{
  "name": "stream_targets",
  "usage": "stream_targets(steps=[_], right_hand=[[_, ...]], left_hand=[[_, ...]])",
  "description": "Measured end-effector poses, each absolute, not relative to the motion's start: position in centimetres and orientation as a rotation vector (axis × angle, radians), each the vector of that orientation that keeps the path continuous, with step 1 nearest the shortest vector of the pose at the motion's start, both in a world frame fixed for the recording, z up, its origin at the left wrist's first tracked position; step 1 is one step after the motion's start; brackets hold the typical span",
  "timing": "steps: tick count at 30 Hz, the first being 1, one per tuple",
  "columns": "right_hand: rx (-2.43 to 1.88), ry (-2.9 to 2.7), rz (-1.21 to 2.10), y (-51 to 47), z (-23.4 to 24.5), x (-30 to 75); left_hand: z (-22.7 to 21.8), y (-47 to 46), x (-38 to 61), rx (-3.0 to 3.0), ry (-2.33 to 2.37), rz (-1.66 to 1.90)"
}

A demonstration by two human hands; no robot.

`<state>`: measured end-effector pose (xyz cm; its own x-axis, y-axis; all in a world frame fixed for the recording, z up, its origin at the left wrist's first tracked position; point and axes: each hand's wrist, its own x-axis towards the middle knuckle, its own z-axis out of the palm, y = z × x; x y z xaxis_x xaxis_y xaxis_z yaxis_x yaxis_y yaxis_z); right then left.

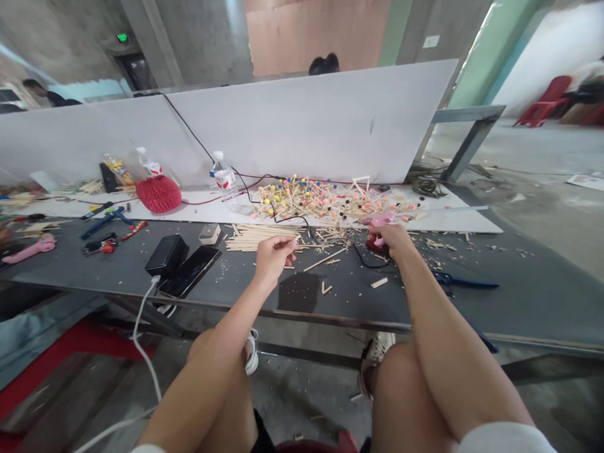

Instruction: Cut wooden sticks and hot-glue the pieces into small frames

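My left hand (273, 253) is closed in a pinch on a thin wooden stick (301, 236) just above the dark table (104, 271). A loose bundle of the same sticks (254, 236) lies right beside it. My right hand (394, 238) is wrapped round the grip of a pink glue gun (378, 221), whose black cord (368, 261) loops over the table. Behind both hands lies a heap of sticks tipped with coloured balls (313, 199), resting on a white board (222, 213).
A black box (167, 255) and a phone (190, 271) with a white cable (141, 340) lie at front left. A water bottle (224, 178), red net (158, 193), blue pliers (462, 281) and another pink glue gun (31, 249) are around. A white partition (311, 120) backs the table.
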<state>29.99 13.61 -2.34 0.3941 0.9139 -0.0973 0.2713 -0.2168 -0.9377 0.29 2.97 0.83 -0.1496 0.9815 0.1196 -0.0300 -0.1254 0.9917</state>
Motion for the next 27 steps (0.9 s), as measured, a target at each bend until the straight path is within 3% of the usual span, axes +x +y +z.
stream_targets(steps=[10,15,21,27], right_hand=[[-2.252,-1.259,0.228,13.3,-1.5,30.2],[-2.186,-1.439,-0.140,11.6,0.3,27.3],[-1.500,-2.368,0.203,7.5,0.2,16.7],[-1.270,-2.587,0.269,5.4,-2.4,11.0]], left_hand=[[1.0,2.7,-0.7,1.081,1.185,1.284],[1.4,2.9,-1.4,1.039,1.229,1.356],[1.8,2.9,-1.3,0.992,1.227,1.461],[1.8,2.4,-0.8,1.045,1.145,1.470]])
